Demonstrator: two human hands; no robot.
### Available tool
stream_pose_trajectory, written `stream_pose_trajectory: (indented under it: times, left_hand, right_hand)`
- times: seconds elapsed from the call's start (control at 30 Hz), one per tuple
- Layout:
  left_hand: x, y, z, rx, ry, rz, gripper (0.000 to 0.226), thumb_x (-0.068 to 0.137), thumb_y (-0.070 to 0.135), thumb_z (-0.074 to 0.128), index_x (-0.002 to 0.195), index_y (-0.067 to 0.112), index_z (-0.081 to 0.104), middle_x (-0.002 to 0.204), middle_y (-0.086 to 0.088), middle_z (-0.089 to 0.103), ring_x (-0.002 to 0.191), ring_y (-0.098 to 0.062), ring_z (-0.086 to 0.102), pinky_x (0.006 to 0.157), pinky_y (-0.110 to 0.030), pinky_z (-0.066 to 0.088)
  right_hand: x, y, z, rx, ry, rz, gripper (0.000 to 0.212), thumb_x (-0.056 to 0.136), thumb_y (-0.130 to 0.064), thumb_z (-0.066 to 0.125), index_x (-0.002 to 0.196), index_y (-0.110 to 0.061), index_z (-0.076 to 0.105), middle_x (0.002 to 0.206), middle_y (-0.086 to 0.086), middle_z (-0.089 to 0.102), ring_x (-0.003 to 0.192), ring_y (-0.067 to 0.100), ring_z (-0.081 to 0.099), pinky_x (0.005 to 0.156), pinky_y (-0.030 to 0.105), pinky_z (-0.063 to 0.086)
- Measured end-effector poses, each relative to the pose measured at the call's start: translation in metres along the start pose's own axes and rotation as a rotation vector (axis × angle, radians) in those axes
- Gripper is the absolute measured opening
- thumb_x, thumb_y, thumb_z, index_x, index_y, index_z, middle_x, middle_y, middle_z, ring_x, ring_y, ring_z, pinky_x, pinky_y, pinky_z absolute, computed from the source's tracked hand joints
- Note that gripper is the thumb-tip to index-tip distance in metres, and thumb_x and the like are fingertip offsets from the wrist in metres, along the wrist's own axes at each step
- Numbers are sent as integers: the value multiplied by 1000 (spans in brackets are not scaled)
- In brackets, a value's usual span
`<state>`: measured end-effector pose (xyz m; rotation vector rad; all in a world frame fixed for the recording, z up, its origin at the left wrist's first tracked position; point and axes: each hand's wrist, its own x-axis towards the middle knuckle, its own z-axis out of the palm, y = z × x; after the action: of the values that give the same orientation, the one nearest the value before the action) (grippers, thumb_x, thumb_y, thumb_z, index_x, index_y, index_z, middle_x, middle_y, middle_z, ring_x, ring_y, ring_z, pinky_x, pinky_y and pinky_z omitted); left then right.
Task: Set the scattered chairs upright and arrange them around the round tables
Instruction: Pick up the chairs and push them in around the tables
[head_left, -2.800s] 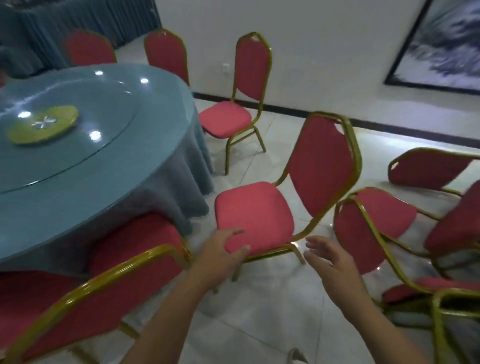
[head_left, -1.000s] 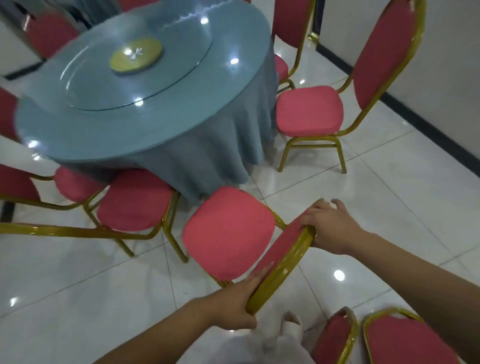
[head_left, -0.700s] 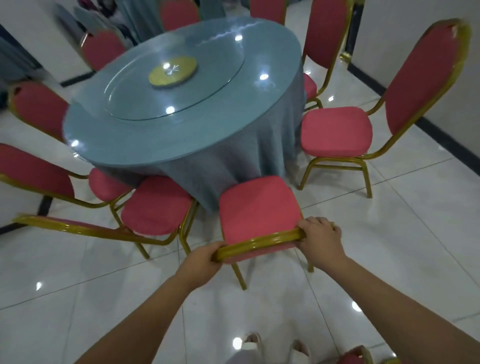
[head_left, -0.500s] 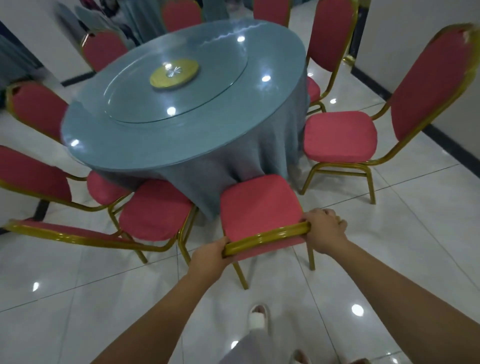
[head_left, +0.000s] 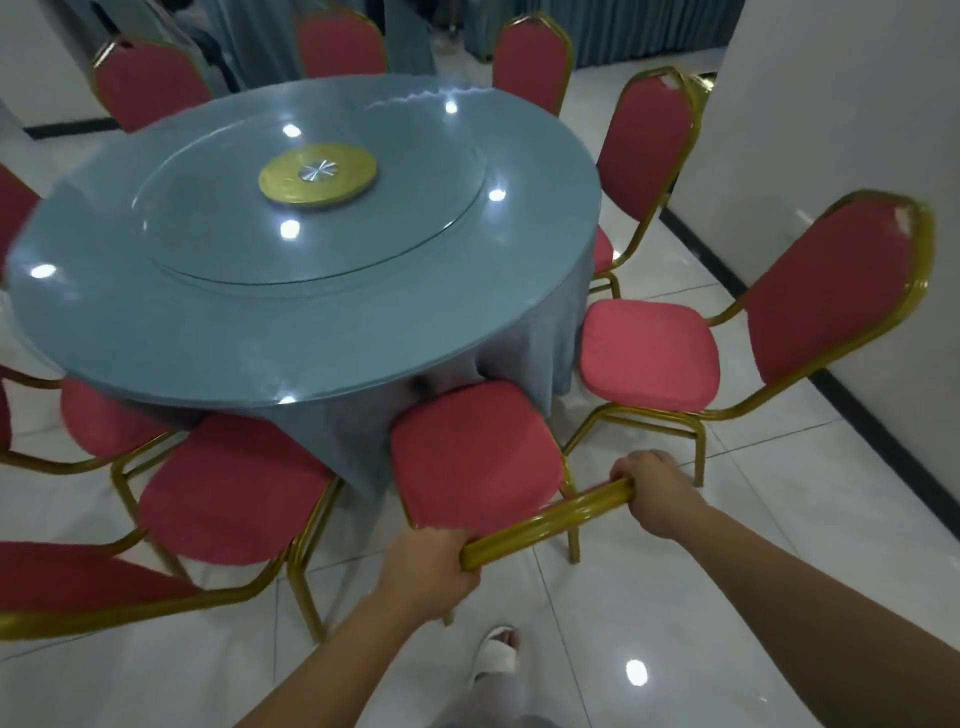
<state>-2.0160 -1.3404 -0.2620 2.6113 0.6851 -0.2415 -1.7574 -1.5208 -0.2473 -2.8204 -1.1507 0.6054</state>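
Observation:
A red-cushioned chair (head_left: 472, 457) with a gold metal frame stands upright right in front of me, its seat front touching the blue cloth of the round table (head_left: 218, 332). My left hand (head_left: 423, 571) grips the left end of its gold top rail. My right hand (head_left: 657, 493) grips the right end of the same rail. The chair's backrest is seen edge-on from above, so its padding is mostly hidden.
Several more red chairs ring the table: one to the left (head_left: 228, 493), one to the right (head_left: 654, 358), others behind. A glass turntable with a gold hub (head_left: 318, 176) tops the table. A white wall (head_left: 831, 130) with dark skirting runs close on the right. My slippered foot (head_left: 496, 657) is below.
I turned the chair from a tilted, sideways pose to face the table and moved it forward until its seat reached the tablecloth. Both hands stayed on its top rail.

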Motion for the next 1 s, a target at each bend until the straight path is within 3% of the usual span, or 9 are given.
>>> stream_pose_trajectory:
  times: [0.13,0.23,0.37,0.5,0.6,0.77,0.83,0.9,1.0]
  left_hand:
    - [22,-11,-6,-246,-132,-43,38,76,25,54,112,38,59,90,9,65,84,-19,63,67,-29,49]
    - [25,-14,-7,-264,-131,-67,47,80,16,54,120,39,61,100,2,70,91,-20,65,72,-30,52]
    - [18,-24,-13,-272,-149,-161,49,79,15,53,119,39,65,97,4,72,89,-17,66,74,-30,53]
    - [-8,-35,-16,-370,-110,-356,61,78,4,55,122,44,63,106,11,69,99,-10,63,87,-30,53]
    - [-14,-33,-18,-368,-34,-468,63,79,-5,57,126,36,63,105,5,68,95,-14,64,84,-31,54]
    - [-1,13,-31,-380,13,-462,59,76,14,77,131,28,60,118,7,63,108,-13,61,93,-35,53]
    - [9,43,-35,-338,59,-329,69,73,30,81,137,31,55,127,16,53,116,-5,51,99,-27,43]
    - [22,74,-33,-228,45,-263,63,74,32,77,133,35,57,122,20,54,112,-4,52,95,-24,42]
    - [35,105,-30,22,14,-327,27,83,25,64,108,37,66,102,13,67,98,-13,64,82,-32,53]
  right_hand:
    - [29,2,-6,4,12,-69,30,88,-9,59,107,-30,68,105,-5,61,113,20,48,101,31,39]
    - [41,2,-8,2,-24,-129,32,88,-9,59,108,-32,69,107,-6,63,113,20,48,102,29,34]
    - [46,-14,-6,4,-76,-187,37,89,-9,57,110,-36,69,107,-8,64,114,19,50,103,32,36]
    - [37,-43,2,41,-58,-177,37,88,-6,51,106,-33,69,106,-3,61,110,25,49,90,35,44]
    - [33,-50,6,95,-70,-186,35,86,-6,48,109,-26,64,108,1,57,111,28,45,84,38,46]
    - [27,-27,0,274,-223,-319,52,84,-27,61,135,-30,49,126,-4,51,123,25,36,96,38,41]
    - [22,-20,-6,300,-234,-372,36,85,-30,60,120,-32,57,113,-6,54,115,23,44,89,36,41]
    - [18,-14,-13,288,-195,-403,7,85,-29,62,84,-33,57,88,-9,55,95,21,55,73,32,41]
    - [11,-5,-15,270,-199,-434,24,87,-32,64,71,-33,46,79,-7,56,80,19,55,64,32,41]
